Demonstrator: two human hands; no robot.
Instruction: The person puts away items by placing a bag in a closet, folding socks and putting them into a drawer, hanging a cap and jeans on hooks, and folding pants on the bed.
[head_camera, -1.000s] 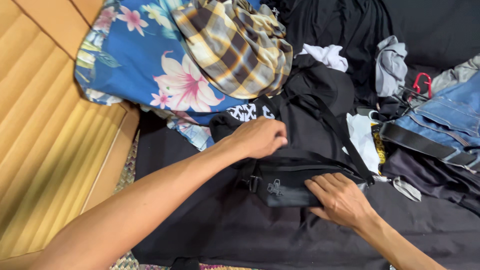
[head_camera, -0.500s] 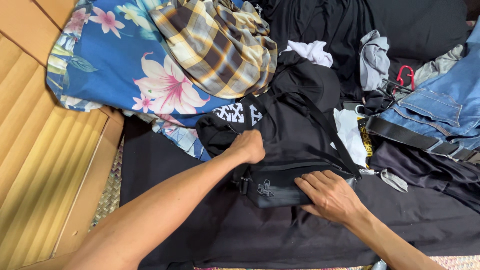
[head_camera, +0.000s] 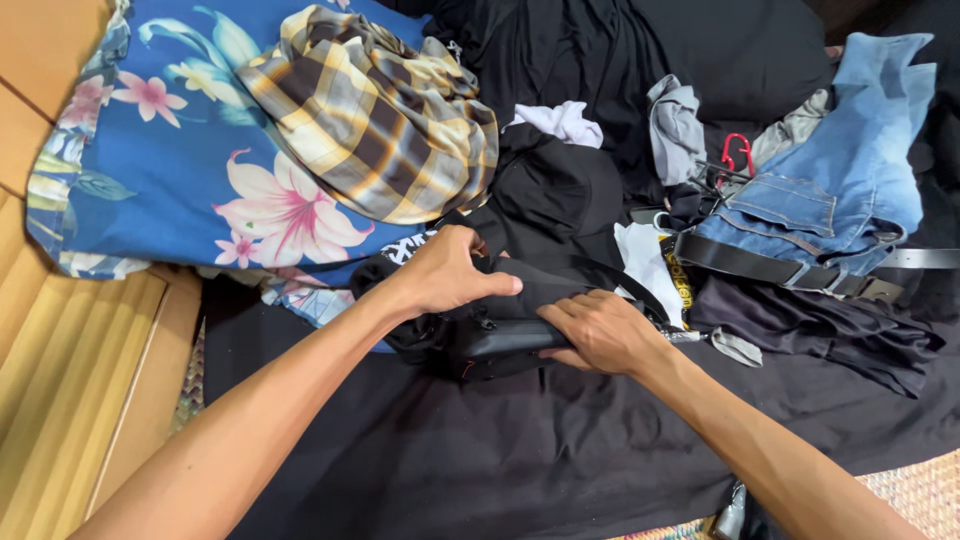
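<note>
Both hands on a small black bag (head_camera: 490, 340) lying on dark cloth (head_camera: 520, 450): left hand (head_camera: 445, 272) curled over its top edge, fingers (head_camera: 497, 285) closed on the fabric, right hand (head_camera: 600, 330) wrapped round its right end, fingers (head_camera: 560, 312) clamped on it. Bag's black strap (head_camera: 610, 275) runs off beyond the right fingers. Past the left fingers, a plaid shirt (head_camera: 370, 120) on blue floral fabric (head_camera: 180, 160); well right of the right fingers, belted jeans (head_camera: 840, 190).

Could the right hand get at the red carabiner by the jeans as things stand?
Probably yes: the right hand rests on the black pouch, and the red carabiner lies uncovered on top of the pile beside the jeans.
</note>
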